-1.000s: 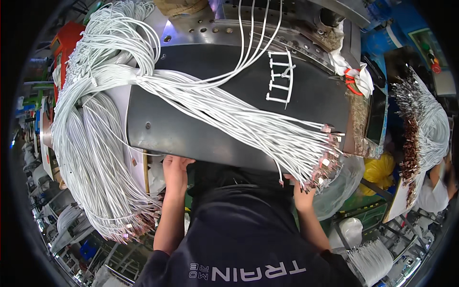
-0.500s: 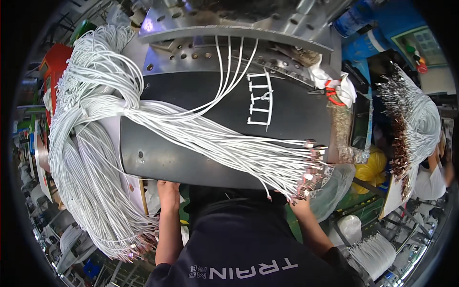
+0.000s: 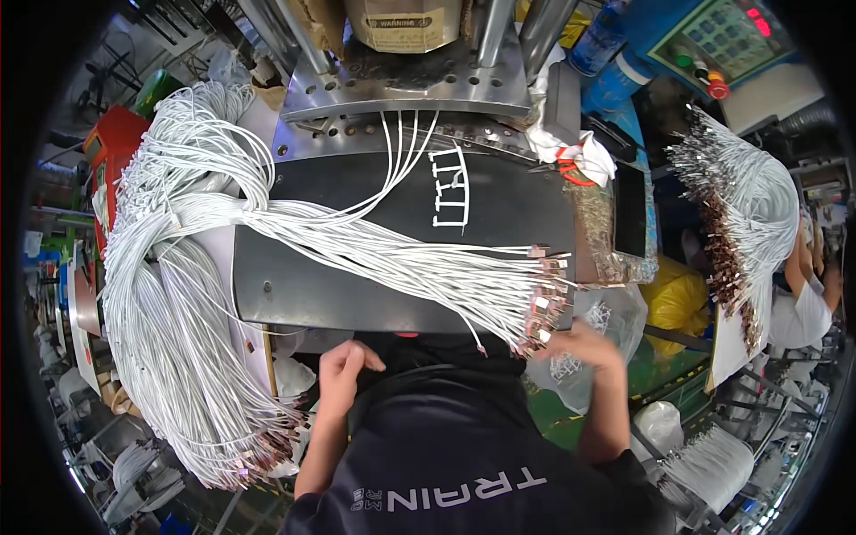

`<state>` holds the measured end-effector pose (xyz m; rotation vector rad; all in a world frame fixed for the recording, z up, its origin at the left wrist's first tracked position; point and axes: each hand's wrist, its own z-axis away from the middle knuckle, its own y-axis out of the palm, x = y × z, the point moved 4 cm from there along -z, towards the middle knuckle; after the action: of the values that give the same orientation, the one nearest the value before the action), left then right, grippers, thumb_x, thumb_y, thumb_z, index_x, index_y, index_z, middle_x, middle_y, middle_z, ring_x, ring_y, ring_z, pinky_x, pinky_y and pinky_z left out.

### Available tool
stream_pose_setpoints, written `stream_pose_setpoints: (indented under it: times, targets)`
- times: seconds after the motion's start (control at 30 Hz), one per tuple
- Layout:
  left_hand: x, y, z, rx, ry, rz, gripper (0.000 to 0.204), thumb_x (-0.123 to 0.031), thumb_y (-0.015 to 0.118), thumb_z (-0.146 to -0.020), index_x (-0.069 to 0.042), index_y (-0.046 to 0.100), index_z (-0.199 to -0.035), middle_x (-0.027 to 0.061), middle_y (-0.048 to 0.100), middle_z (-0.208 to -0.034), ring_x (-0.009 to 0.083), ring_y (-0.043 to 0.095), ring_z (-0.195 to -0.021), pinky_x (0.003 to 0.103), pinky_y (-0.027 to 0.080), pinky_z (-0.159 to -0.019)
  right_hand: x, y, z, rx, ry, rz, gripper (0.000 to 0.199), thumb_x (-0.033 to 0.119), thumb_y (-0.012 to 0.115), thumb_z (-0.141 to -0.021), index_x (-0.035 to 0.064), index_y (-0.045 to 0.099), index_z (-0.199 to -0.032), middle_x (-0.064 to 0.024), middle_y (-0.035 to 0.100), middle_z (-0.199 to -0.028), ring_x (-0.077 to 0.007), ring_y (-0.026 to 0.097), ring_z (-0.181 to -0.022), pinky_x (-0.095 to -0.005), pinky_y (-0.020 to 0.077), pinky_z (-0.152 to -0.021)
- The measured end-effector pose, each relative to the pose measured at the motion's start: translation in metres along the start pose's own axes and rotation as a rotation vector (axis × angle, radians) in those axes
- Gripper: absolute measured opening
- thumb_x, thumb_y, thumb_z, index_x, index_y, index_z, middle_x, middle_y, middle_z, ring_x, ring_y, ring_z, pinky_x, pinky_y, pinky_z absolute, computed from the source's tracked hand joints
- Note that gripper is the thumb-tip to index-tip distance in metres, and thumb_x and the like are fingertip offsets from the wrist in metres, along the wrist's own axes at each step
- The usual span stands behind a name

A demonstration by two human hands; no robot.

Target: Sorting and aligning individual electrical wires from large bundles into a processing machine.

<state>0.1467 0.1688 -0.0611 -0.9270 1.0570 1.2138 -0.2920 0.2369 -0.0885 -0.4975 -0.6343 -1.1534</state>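
Note:
A thick bundle of white cables (image 3: 383, 254) lies across the black worktop (image 3: 294, 303), its copper-coloured terminal ends fanned out near the front right corner. Beside those ends is my right hand (image 3: 584, 346), fingers drawn together against the lowest terminals; what they pinch is hidden. My left hand (image 3: 343, 367) is just off the front edge, fingers curled and thumb toward the right, with nothing visible in it. Several single cables (image 3: 392, 169) run from the bundle up under the metal press (image 3: 406, 85). A white ladder-shaped plastic strip (image 3: 464, 187) lies right of them.
More white cables (image 3: 205, 357) hang over the left side. Red-handled pliers (image 3: 571, 168) and a white cloth (image 3: 596, 160) lie at the back right. A clear bag (image 3: 615, 325) and a yellow bag (image 3: 678, 303) are below. A control panel (image 3: 727, 45) stands far right; another person's arm (image 3: 802, 267) shows there.
My left hand has come away from the worktop's front edge, its fingers now in sight. My right hand has risen beside the cable ends. The view has shifted, showing more of the press.

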Motion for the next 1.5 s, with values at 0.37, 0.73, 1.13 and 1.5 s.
stream_pose_setpoints:
  times: [0.37,0.73,1.13,1.5]
  targets:
    - [-0.29,0.033,0.048,0.117,1.348,0.145,0.022,-0.027,0.068,-0.096,-0.01,0.069,-0.083,0.0055,0.068,-0.08,0.0231,0.064,-0.072,0.033,0.053,-0.066,0.159,-0.049,0.032,-0.257,-0.695,-0.165,0.04,0.035,0.058,-0.104,-0.0041,0.067,-0.101,-0.0118,0.07,-0.083,-0.016,0.064,-0.071,-0.0269,0.0479,-0.062]
    - [0.094,-0.072,-0.011,-0.275,-0.142,0.519,0.034,-0.036,0.051,-0.109,-0.005,0.061,-0.119,0.0111,0.069,-0.111,0.0187,0.066,-0.097,0.029,0.052,-0.082,0.003,0.083,-0.024,-0.111,-0.438,-0.28,0.023,0.016,0.067,-0.1,0.0011,0.066,-0.118,-0.0051,0.072,-0.106,-0.0112,0.067,-0.094,-0.0291,0.0541,-0.076]
    - [0.098,-0.095,-0.036,-0.363,-0.113,0.246,0.028,-0.028,0.054,-0.108,-0.003,0.066,-0.111,0.0054,0.072,-0.096,0.0154,0.068,-0.088,0.027,0.053,-0.08,0.012,0.08,-0.028,-0.619,-0.502,-0.086,0.032,0.002,0.069,-0.089,0.0006,0.063,-0.121,-0.007,0.071,-0.102,-0.0162,0.067,-0.089,-0.033,0.0547,-0.076]
    - [0.01,-0.007,0.009,-0.163,0.161,-0.088,0.023,-0.016,0.055,-0.104,-0.001,0.063,-0.088,0.0079,0.068,-0.076,0.0184,0.063,-0.07,0.029,0.051,-0.071,0.006,-0.012,0.008,-0.069,-0.036,-0.046,0.039,0.037,0.065,-0.096,0.0003,0.073,-0.105,-0.0109,0.076,-0.098,-0.0166,0.072,-0.087,-0.0285,0.0539,-0.067]
